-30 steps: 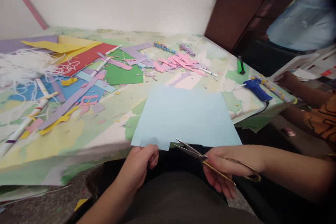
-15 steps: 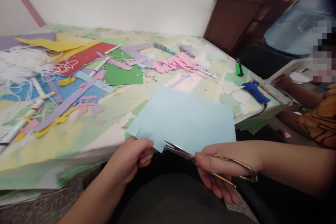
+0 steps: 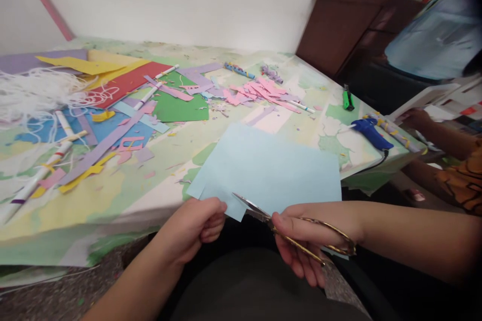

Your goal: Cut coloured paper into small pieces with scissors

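A light blue sheet of paper lies partly over the table's front edge. My left hand is closed in a pinch on its near left corner. In my right hand is a pair of scissors with gold handles, their blades pointing left. One blade lies over the sheet; the lower blade is mostly hidden by the paper. A slit runs in from the near edge of the sheet, beside the blades.
Coloured sheets, pink paper scraps, a heap of white string and paper rolls cover the table's left and back. At right lie a green utility knife and a blue glue gun. Another person's arm reaches in beyond.
The scissors have moved slightly left and up, further over the paper, with their blades closer together. My left hand still pinches the corner. The whole view has shifted a little.
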`<action>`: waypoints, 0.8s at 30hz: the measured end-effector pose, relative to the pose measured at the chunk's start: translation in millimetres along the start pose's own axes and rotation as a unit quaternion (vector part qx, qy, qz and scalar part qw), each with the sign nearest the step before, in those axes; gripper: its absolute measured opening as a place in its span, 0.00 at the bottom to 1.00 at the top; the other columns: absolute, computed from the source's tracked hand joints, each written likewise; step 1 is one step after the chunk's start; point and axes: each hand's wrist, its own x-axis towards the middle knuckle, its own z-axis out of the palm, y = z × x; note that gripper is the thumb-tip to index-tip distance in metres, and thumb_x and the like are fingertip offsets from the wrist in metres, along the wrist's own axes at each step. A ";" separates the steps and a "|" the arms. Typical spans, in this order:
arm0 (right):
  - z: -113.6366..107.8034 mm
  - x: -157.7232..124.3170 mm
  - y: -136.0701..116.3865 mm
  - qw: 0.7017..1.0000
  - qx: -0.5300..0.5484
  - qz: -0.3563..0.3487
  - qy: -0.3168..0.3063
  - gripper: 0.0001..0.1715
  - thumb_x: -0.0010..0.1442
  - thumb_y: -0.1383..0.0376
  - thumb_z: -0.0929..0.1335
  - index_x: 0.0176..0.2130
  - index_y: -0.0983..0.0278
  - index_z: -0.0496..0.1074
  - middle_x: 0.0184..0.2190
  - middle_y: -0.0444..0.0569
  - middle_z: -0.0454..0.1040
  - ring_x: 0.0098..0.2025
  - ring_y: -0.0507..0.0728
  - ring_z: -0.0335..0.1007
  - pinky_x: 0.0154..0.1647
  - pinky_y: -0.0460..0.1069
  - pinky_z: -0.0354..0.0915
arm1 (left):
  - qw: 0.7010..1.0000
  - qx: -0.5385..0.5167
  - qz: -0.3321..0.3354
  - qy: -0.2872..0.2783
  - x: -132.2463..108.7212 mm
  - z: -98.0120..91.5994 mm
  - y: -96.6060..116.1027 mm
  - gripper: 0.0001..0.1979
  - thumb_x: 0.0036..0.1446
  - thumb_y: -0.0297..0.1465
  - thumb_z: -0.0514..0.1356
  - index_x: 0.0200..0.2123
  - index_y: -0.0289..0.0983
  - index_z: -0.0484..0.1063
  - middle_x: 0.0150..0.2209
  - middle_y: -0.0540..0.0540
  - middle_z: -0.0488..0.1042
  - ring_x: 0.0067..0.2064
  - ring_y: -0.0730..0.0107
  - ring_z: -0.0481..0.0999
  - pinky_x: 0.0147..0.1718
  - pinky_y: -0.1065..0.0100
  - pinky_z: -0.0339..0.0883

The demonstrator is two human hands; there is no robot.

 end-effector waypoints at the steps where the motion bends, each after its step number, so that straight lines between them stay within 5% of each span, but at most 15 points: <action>1: 0.2 1.6 -0.9 1.000 -0.001 -0.008 0.002 0.35 0.48 0.41 0.48 0.21 0.69 0.58 0.17 0.44 0.62 0.15 0.45 0.59 0.17 0.42 0.59 | 1.000 -0.005 -0.003 -0.003 -0.1 -0.5 0.4 0.14 0.37 0.28 0.51 0.09 0.37 0.48 0.09 0.58 0.45 0.12 0.85 0.43 0.14 0.74 0.34; 7: -0.6 12.6 1.8 0.999 -0.004 -0.039 -0.003 0.35 0.46 0.41 0.49 0.23 0.69 0.59 0.18 0.45 0.62 0.16 0.46 0.61 0.17 0.43 0.60 | 0.998 -0.028 0.049 -0.013 -0.6 -2.6 -2.4 0.16 0.43 0.33 0.52 0.09 0.36 0.52 0.09 0.57 0.46 0.12 0.85 0.43 0.13 0.74 0.33; 12: -0.1 15.7 3.6 0.999 -0.013 -0.048 0.011 0.36 0.46 0.40 0.49 0.23 0.69 0.59 0.18 0.45 0.63 0.16 0.47 0.61 0.17 0.43 0.60 | 0.995 0.017 0.083 0.053 -6.9 6.2 -6.9 0.17 0.45 0.38 0.53 0.13 0.35 0.56 0.09 0.58 0.48 0.12 0.85 0.45 0.13 0.75 0.35; 16: 1.2 15.1 2.3 0.999 -0.009 -0.051 0.016 0.36 0.46 0.40 0.49 0.24 0.69 0.60 0.18 0.46 0.63 0.16 0.47 0.61 0.17 0.43 0.60 | 0.990 0.044 0.081 0.107 -10.1 15.2 -5.8 0.13 0.44 0.37 0.55 0.16 0.35 0.59 0.09 0.58 0.50 0.12 0.84 0.48 0.12 0.76 0.38; 24: 2.6 16.5 0.4 0.999 0.024 -0.037 0.015 0.36 0.48 0.41 0.47 0.23 0.69 0.60 0.17 0.46 0.63 0.15 0.47 0.62 0.17 0.44 0.60 | 0.990 0.039 0.049 0.126 -9.9 16.9 -5.6 0.12 0.43 0.32 0.54 0.13 0.36 0.56 0.08 0.59 0.47 0.11 0.85 0.45 0.12 0.75 0.36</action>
